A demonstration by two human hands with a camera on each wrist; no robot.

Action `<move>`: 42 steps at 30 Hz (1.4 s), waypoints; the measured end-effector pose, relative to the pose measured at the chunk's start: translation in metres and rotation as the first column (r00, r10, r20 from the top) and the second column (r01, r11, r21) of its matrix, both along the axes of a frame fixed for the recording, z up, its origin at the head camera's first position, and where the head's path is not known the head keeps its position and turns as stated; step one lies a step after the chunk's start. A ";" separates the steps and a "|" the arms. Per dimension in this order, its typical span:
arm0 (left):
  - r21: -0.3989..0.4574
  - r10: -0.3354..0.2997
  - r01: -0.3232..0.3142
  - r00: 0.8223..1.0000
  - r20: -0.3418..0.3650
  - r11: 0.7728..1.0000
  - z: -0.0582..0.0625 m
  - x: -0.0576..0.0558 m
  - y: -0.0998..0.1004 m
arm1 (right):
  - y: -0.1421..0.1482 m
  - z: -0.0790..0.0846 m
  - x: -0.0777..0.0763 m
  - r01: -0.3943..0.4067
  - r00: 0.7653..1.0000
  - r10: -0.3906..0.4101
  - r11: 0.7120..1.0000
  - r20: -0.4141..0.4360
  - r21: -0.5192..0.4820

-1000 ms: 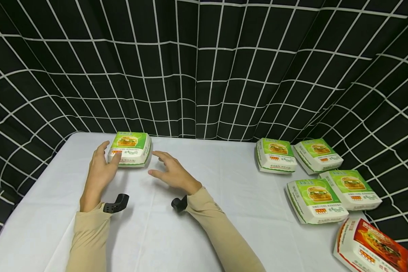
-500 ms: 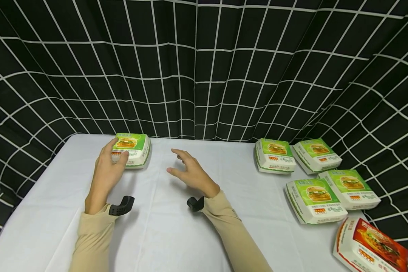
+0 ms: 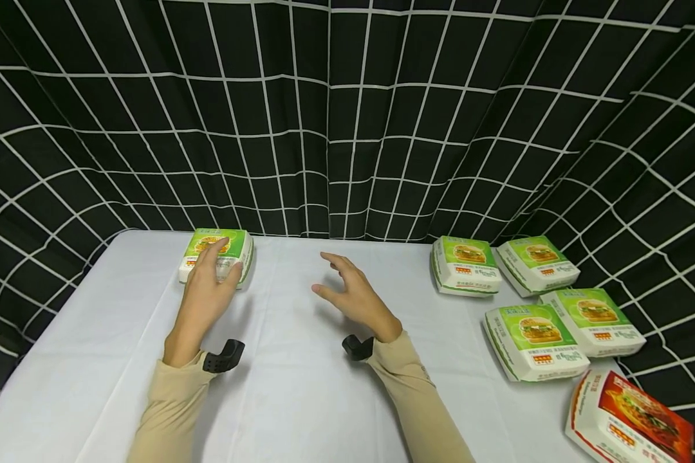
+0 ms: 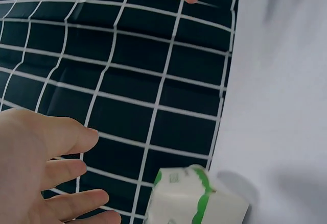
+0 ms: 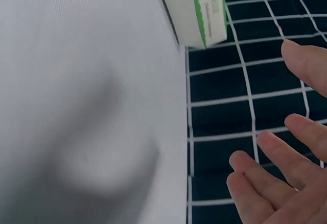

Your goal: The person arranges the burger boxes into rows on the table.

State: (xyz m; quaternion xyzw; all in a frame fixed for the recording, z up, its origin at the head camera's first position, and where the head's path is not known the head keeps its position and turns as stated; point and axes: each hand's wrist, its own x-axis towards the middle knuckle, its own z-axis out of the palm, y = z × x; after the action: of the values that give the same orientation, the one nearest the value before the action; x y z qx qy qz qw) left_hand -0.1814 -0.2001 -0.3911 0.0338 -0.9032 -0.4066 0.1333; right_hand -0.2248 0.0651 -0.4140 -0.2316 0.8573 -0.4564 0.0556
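A green-and-white burger box [image 3: 243,243] lies at the back left of the white table in the head view. My left hand [image 3: 205,296] hovers in front of it and partly hides it, fingers loosely bent and holding nothing. To the right of that box, my right hand [image 3: 356,296] is above the cloth, with relaxed fingers and thumb apart. In the left wrist view the box [image 4: 179,198] shows at the bottom, apart from the left fingers [image 4: 76,201]. The right wrist view has the box [image 5: 196,15] at the top, away from the right fingers [image 5: 271,178].
Several green burger boxes stand on the right side, among them a front one [image 3: 535,341] and a back one [image 3: 466,263]. A red burger box [image 3: 631,418] is at the front right. Black curtain [image 3: 336,116] with a white grid rises behind the white table [image 3: 301,399].
Both hands have moved to the right. The right hand has drawn away from the left-hand box, and the left hand now overlaps more of it in view. The boxes have stayed in place.
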 end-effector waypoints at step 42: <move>-0.113 -0.244 0.242 0.970 -0.002 0.964 -0.032 0.001 0.095 | 0.127 0.004 0.010 0.212 0.974 -0.200 0.970 -0.106 0.115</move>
State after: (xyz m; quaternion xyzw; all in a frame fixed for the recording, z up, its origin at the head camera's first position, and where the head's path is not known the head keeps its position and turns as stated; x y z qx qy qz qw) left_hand -0.1803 -0.1049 -0.4232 -0.0882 -0.9207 -0.3691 0.0914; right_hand -0.2144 0.1926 -0.4103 -0.1585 0.9054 -0.3935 -0.0180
